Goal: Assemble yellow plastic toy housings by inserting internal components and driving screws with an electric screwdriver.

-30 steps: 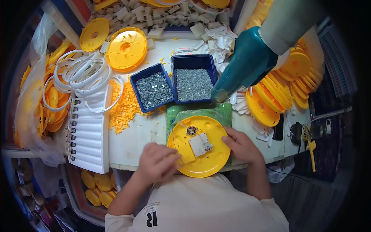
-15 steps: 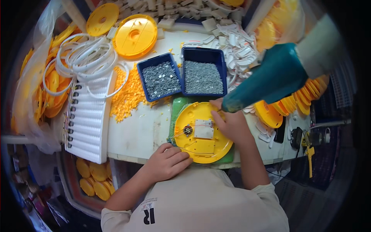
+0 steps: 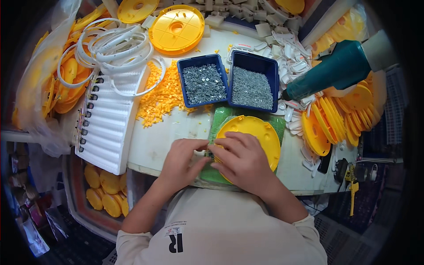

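A round yellow plastic casing (image 3: 265,137) lies on a green mat (image 3: 218,117) in front of me, its inside mostly covered by my right hand. My right hand (image 3: 247,163) reaches across it, fingertips curled together at the casing's left edge. My left hand (image 3: 181,161) meets it there, index finger and thumb closing on a small dark circuit board (image 3: 208,153). The board is largely hidden by the fingers of both hands. A teal power screwdriver (image 3: 331,70) hangs at the upper right, touched by neither hand.
Two blue bins (image 3: 278,75) of small metal screws stand behind the casing. Orange plastic bits (image 3: 161,95), white rings (image 3: 119,51) and a white ribbed foam tray (image 3: 108,123) lie leftward. Yellow discs (image 3: 316,128) and white plastic parts (image 3: 296,66) crowd the right.
My right hand has moved from the casing's far right side to its left edge. My left hand has risen to meet it. The screwdriver now hangs farther right, away from the casing.
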Demonstrator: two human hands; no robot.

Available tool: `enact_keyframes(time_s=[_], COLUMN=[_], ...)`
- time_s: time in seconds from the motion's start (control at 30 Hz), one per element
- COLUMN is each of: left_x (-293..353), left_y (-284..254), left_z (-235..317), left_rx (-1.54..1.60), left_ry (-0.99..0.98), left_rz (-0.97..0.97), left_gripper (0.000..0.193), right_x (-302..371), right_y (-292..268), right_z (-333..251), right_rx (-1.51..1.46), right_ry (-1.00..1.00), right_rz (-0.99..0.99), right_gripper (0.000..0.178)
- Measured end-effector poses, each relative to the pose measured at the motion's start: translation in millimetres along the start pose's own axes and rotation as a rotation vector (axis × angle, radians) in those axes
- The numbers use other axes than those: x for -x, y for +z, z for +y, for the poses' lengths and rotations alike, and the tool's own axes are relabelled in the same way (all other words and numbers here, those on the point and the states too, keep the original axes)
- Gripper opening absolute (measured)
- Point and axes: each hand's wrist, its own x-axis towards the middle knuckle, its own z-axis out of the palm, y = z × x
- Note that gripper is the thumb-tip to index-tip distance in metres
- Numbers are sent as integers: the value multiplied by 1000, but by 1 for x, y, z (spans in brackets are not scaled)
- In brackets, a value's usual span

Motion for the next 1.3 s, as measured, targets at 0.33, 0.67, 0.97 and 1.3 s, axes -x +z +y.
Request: enact_keyframes(time_s=[0.33,0.67,0.97,1.3], left_x=[-11,-25,-7,0], left_y=[-1,14,14,13], left_z=[1,2,8,15], left_rx=[406,49,-12,-39], left_ry=[-220,116,124,225], left_rz=[-24,156,217,217], left_gripper=[26,21,23,26], right_x=[-4,36,62,24], right_y=[-9,-28,-10,-17], right_z=[8,43,30,27], right_rx=[-67,-61,-109,60], right_ry=[71,269,266,158], right_rz=[-19,64,119,-137], right_gripper=[33,24,14,35])
